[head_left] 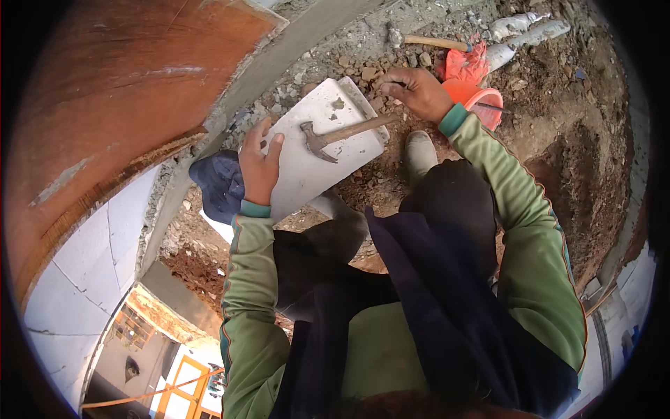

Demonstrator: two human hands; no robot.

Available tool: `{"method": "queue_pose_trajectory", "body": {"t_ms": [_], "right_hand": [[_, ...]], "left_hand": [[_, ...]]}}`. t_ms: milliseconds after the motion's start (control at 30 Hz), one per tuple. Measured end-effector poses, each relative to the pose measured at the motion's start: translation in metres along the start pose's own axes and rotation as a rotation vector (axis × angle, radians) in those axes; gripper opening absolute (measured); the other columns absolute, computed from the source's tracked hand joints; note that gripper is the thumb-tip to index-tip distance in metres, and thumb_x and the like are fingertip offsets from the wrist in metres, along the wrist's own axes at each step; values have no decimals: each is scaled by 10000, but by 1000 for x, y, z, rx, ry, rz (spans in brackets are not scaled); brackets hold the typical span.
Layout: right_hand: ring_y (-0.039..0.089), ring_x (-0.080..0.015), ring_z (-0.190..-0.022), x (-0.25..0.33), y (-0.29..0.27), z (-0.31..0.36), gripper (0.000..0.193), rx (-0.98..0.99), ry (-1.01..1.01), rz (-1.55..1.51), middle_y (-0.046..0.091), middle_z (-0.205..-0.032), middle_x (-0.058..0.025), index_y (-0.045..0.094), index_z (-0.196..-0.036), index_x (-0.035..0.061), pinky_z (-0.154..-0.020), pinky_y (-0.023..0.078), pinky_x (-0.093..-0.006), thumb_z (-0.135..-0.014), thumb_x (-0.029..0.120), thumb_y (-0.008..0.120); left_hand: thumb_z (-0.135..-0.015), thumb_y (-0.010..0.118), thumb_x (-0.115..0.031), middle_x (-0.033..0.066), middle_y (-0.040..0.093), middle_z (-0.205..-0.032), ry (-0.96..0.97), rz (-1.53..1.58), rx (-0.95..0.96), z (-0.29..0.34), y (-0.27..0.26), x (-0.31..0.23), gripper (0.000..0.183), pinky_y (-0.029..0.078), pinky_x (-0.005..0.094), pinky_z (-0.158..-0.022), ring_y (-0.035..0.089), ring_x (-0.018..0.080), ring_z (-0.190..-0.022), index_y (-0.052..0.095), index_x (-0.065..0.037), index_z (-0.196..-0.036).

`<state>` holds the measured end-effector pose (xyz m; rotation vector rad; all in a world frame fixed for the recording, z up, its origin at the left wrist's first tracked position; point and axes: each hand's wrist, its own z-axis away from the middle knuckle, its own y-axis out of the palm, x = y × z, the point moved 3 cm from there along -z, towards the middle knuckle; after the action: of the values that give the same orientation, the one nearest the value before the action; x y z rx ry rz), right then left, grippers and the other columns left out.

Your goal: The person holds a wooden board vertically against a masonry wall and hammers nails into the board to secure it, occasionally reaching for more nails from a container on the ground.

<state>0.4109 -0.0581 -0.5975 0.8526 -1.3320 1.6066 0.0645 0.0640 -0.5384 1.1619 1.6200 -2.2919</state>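
A white flat-topped plastic piece (293, 174) with a raised edge lies tilted in front of my knees. On it rests a claw hammer (349, 134) with a wooden handle, its head to the left. My left hand (260, 162) is at the left side of the white piece, thumb and fingers apart, next to a dark blue cloth item (218, 185). Past the hammer's handle end, my right hand (417, 92) hovers above the rubble with its fingers curled together. Whatever they may pinch is too small to make out.
A second hammer (436, 43) lies on the rubble at the top, near a red plastic bag (466, 64). An orange bucket (486, 105) stands right of my right hand. Whitish pipe-like pieces (534, 33) lie behind. A concrete ledge (307, 31) and brown panel (132, 84) border the left.
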Motion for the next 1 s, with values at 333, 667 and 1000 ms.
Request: {"method": "queue_pose_trajectory", "body": {"t_ms": [333,667,1000], "right_hand": [[670,-350,-780,-27,-15,-72,190,20,-276,421,691,-845,-161,682,-1056,54,-734,526,-454,-923,146,583],[725,-188,-666,-159,-131,180,210,51,773,160,740,-787,-92,746,-974,28,-569,569,-356,-787,29,652],[690,-379,-1027,-351,8,181,300,-353,1008,453,723,-1114,-160,739,-1158,235,-915,536,-487,-930,273,548]], "left_hand": [[-945,673,-182,141,630,-1307,66,241,-92,-63,-17,-40,517,516,322,-898,637,179,-1077,539,26,-1399],[-1021,610,-265,75,625,-1334,-264,317,48,-35,-33,14,513,520,268,-868,614,140,-1092,484,-23,-1455],[-1017,610,-224,59,656,-1286,-282,220,166,-42,-4,24,488,508,224,-801,614,87,-976,499,-9,-1440]]}}
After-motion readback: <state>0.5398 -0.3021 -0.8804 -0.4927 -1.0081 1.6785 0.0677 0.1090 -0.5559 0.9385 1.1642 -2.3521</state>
